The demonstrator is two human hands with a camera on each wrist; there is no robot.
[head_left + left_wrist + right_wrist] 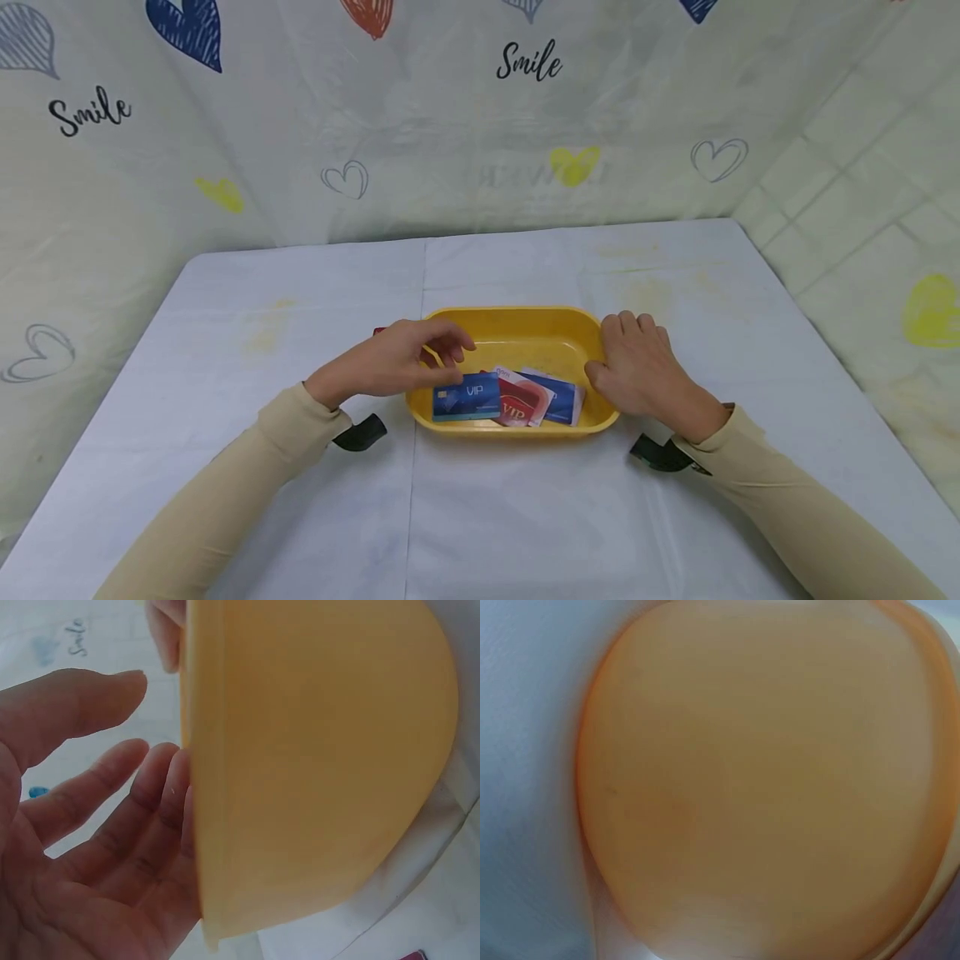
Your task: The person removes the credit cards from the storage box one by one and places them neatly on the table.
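A yellow plastic tray (517,315) stands on the white-covered table. Inside it, along the near side, lie a blue VIP card (468,400), a red-and-pink VIP card (513,408) and another blue card (562,402), partly overlapping. My left hand (393,357) hovers over the tray's left end, its thumb at the upper edge of the blue VIP card. In the left wrist view, the thumb and loosely bent fingers (112,840) stand apart with nothing between them. At the opposite end, my right hand (637,362) grips the tray's rim, fingers over the edge.
Just left of the tray, a small red corner (379,331) shows from behind my left hand. The white table cover (315,283) has a crease and faint yellow stains. A curtain printed with hearts (435,108) hangs behind the table's far edge.
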